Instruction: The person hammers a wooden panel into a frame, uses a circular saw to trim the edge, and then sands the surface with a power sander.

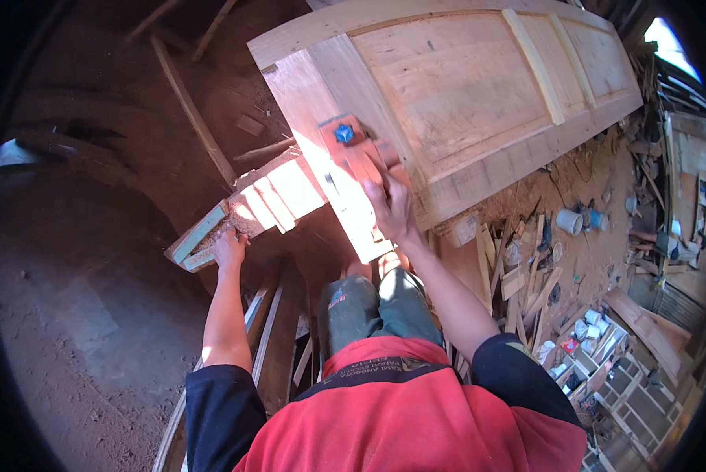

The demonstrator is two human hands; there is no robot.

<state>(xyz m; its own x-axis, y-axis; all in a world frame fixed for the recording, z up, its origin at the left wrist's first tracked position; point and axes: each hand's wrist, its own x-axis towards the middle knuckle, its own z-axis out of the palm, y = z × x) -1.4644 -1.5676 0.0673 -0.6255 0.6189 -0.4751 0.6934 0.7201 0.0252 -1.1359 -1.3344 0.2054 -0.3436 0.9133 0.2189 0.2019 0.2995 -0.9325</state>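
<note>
In my right hand (pixel 394 206) is an orange electric hand planer (pixel 361 157) with a blue star-shaped knob at its far end. The hand is closed round its near part. The planer rests on the bare end of a panelled wooden door (pixel 455 75), which lies flat. My left hand (pixel 229 245) is down at the near left end of a wooden bench beam (pixel 270 197), beside a pale bluish strip (pixel 201 234) and shavings. Its fingers look curled, and what they hold, if anything, is hidden. Bright sunlight falls on the beam and the door's near corner.
Timber offcuts (pixel 530 291) lie in a heap right of my legs. Beyond them are a white bucket (pixel 569 222) and a pale rack (pixel 628 393) with cups and small containers. Long boards (pixel 270 346) lie left of my legs. Sawdust covers the ground (pixel 93 315).
</note>
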